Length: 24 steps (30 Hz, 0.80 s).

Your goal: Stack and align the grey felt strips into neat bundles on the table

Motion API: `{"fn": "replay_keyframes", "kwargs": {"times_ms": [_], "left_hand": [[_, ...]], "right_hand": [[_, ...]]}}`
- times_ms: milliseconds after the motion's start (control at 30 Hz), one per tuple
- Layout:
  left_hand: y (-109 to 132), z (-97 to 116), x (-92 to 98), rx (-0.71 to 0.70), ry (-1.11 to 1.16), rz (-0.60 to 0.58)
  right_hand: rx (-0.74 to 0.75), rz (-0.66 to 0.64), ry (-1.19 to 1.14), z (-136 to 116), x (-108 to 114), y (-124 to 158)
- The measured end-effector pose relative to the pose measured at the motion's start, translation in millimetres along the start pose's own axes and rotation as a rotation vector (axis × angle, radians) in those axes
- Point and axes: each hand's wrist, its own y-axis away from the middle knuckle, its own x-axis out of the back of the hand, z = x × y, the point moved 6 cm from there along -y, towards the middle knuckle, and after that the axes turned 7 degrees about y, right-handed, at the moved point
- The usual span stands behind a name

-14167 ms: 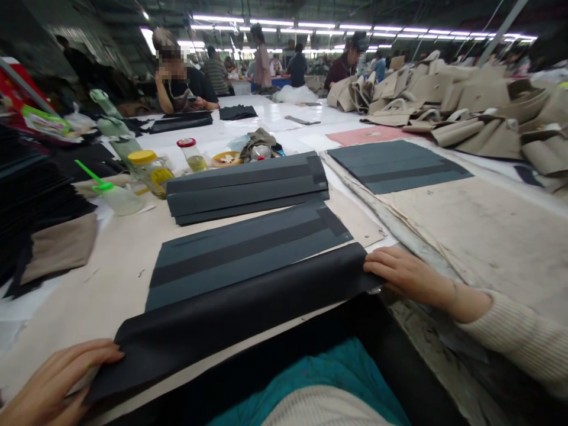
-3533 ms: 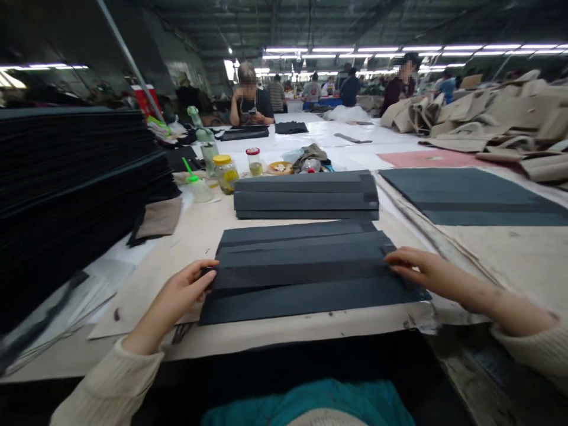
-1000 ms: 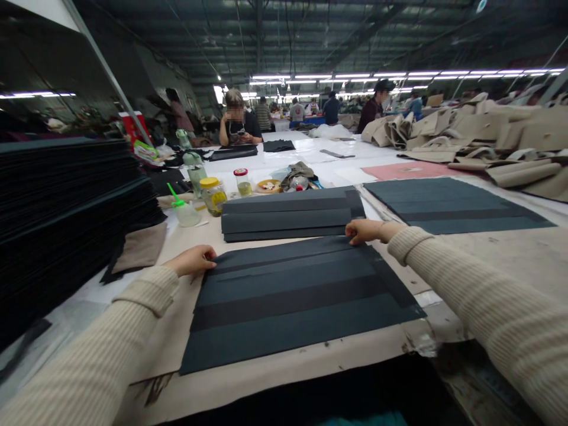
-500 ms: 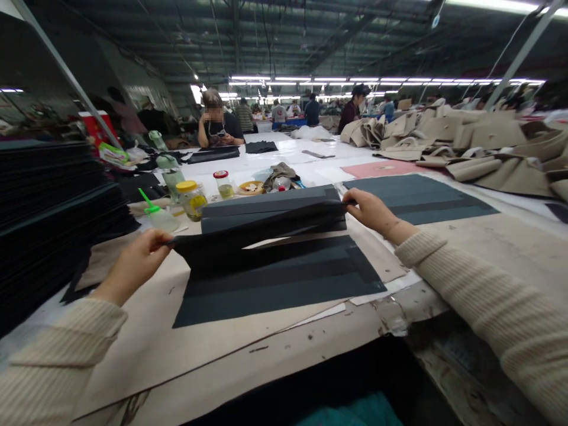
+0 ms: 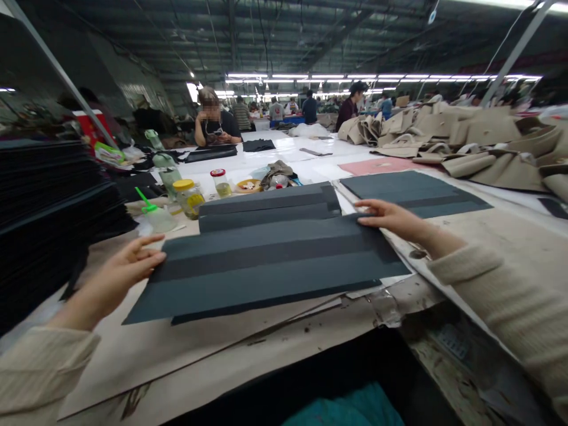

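A dark blue-grey sheet panel point(image 5: 266, 284) with a darker strip along it lies face up before me, over another panel whose edge shows beneath at the front. At its upper left edge is my left hand point(image 5: 126, 272), fingers stretched out and apart, the fingertips at the panel's edge. My right hand point(image 5: 393, 220) is at the upper right corner, its fingers extended and also parted. Whether the fingertips still touch the panel is hard to tell. Just behind it lies a similar panel point(image 5: 266, 204), partly covered. Another dark panel point(image 5: 412, 192) lies to the right.
A tall stack of black sheets point(image 5: 53, 213) stands at left. Behind the panels are a yellow-lidded jar point(image 5: 189, 198), a red-lidded jar point(image 5: 220, 183) and a green-nozzled bottle point(image 5: 157, 216). Beige bag pieces point(image 5: 479, 136) are heaped at right. A person point(image 5: 216, 121) sits across the table.
The black sheet held up between both hands has come down flat, its blue-grey striped face now up, over the front panel. Both hands have loosened from a pinch to spread fingers.
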Motion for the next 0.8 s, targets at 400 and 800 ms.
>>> {"fn": "replay_keyframes", "kwargs": {"times_ms": [400, 800], "left_hand": [[20, -74, -57.4, 0.235, 0.234, -0.146], [11, 87, -158.3, -0.451, -0.138, -0.299]], "right_hand": [[-0.073, -0.019, 0.301, 77, -57, -9], [0.072, -0.184, 0.620, 55, -41, -8]]}}
